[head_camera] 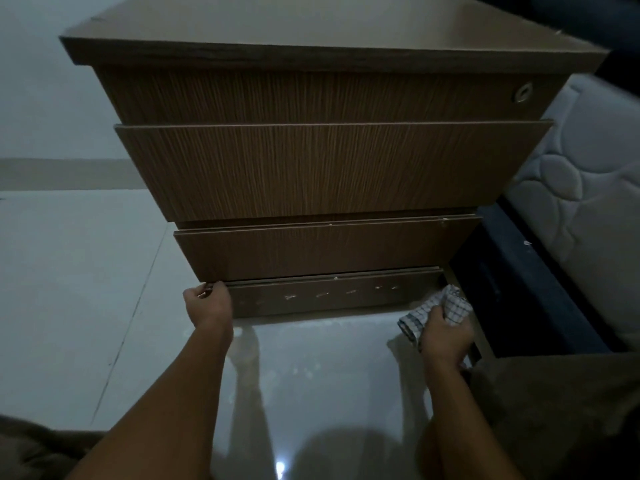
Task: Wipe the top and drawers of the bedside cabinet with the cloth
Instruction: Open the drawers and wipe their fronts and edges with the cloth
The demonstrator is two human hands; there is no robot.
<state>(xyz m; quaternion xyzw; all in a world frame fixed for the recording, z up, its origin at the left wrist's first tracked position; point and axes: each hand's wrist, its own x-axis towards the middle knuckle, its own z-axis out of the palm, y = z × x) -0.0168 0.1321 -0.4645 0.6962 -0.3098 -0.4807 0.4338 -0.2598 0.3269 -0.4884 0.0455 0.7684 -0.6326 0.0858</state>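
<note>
Left fingers (211, 292) pinch wood-grain bottom drawer (322, 251) edge; right fingers (437, 315) clutch crumpled checked cloth (446, 308).

One cabinet (332, 57) — three drawers (332, 168) — one cloth (438, 311), two hands (207, 303).

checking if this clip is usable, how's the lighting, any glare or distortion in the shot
Head view: dim overall, with a bluish cast on the floor; a small bright glare spot on the glossy tile near the bottom edge, plus soft reflections of both arms; wide-angle distortion makes the cabinet flare toward its top; the left hand, the right hand and the checked cloth are slightly soft but readable.
</note>
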